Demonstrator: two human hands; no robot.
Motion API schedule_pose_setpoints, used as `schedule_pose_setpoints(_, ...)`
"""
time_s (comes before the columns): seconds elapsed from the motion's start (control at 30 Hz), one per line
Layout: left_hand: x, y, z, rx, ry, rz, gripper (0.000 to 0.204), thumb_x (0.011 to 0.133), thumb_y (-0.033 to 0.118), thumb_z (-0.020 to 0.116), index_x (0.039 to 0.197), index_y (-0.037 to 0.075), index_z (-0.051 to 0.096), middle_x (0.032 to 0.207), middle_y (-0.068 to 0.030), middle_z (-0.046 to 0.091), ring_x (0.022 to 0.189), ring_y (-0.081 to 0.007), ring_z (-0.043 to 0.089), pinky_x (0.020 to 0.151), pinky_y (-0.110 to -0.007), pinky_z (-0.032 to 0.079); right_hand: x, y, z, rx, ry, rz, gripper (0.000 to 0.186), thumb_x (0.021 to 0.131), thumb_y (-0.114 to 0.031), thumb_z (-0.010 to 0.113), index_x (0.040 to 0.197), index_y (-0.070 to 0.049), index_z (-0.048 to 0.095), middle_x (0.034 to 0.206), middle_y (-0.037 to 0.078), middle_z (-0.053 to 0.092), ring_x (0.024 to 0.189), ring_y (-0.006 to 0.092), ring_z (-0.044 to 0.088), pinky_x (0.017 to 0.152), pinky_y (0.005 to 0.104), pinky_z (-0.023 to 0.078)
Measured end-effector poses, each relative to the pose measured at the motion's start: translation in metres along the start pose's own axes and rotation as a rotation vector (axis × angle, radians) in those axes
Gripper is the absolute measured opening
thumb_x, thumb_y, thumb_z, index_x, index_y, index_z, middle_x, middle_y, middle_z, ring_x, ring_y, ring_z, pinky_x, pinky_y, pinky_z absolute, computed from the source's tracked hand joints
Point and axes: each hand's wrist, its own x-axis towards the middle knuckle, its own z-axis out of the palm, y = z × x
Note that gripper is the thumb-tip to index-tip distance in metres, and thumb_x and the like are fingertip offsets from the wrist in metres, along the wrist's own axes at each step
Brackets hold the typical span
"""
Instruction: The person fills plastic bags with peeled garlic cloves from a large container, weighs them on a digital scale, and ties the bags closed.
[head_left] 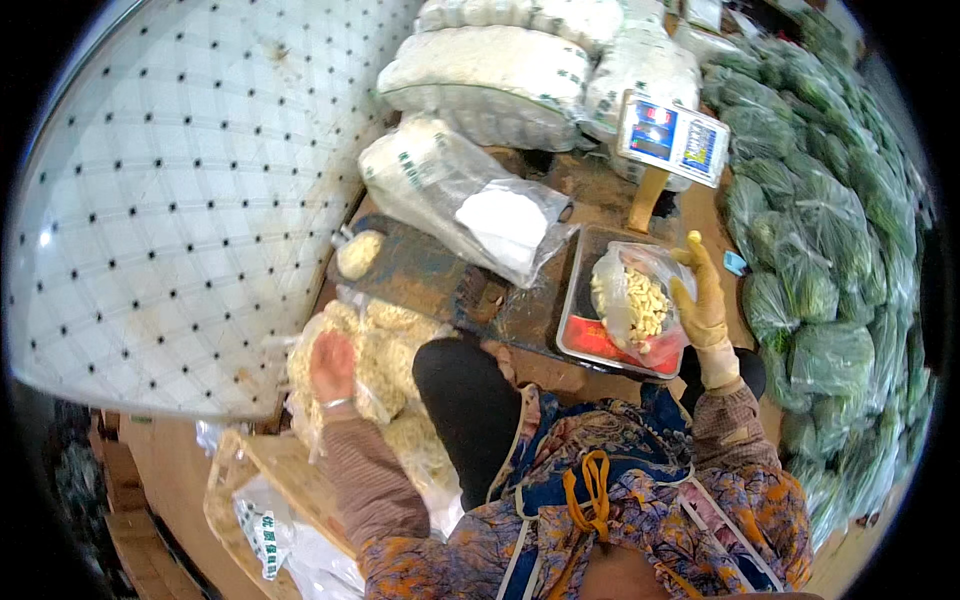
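Note:
On the metal pan of a weighing scale (577,338) sits a clear plastic bag (612,262) with small pale-yellow pieces (645,305) in it; I cannot tell their kind. My right hand (705,305), in a yellowish glove, is at the bag's right side with its fingers spread. Whether the fingertips touch the plastic is unclear. My left hand (333,367) is bare, its fingers stretched out, over a heap of clear bags (388,355) filled with similar pale pieces. Nothing shows in its grasp.
The scale's display (673,138) stands on a yellow post. Behind lie a clear sack with white material (505,222) and large white sacks (485,75). Bagged green vegetables (830,270) pile up at right. A small filled bag (360,254), a dotted white sheet (190,200) and a yellow crate (290,470) are at left.

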Motion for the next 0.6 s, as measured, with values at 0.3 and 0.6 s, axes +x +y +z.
schedule_pose_setpoints(0.3,0.058,-0.188,0.160,0.342,-0.212,-0.441,0.036,0.079,0.019,0.053,0.109,0.002,0.042,0.103,-0.0108,0.045,0.085,-0.0256,0.050,0.072,-0.035,0.047,0.000,0.027,0.005,-0.130,-0.138,0.138,0.057,0.071,-0.003,0.054,0.123,-0.005,0.032,0.100,0.011,0.052,0.094,0.0253,0.049,0.084,0.0331,0.037)
schedule_pose_setpoints(0.6,0.101,-0.192,0.175,0.107,-0.018,-0.298,0.040,0.081,0.020,0.048,0.114,0.007,0.031,0.100,-0.0096,0.040,0.087,-0.0267,0.043,0.070,-0.041,0.044,0.102,0.032,0.097,0.046,-0.627,0.145,0.056,0.074,-0.018,0.055,0.122,0.000,0.031,0.112,0.016,0.047,0.102,0.0260,0.048,0.087,0.0308,0.038)
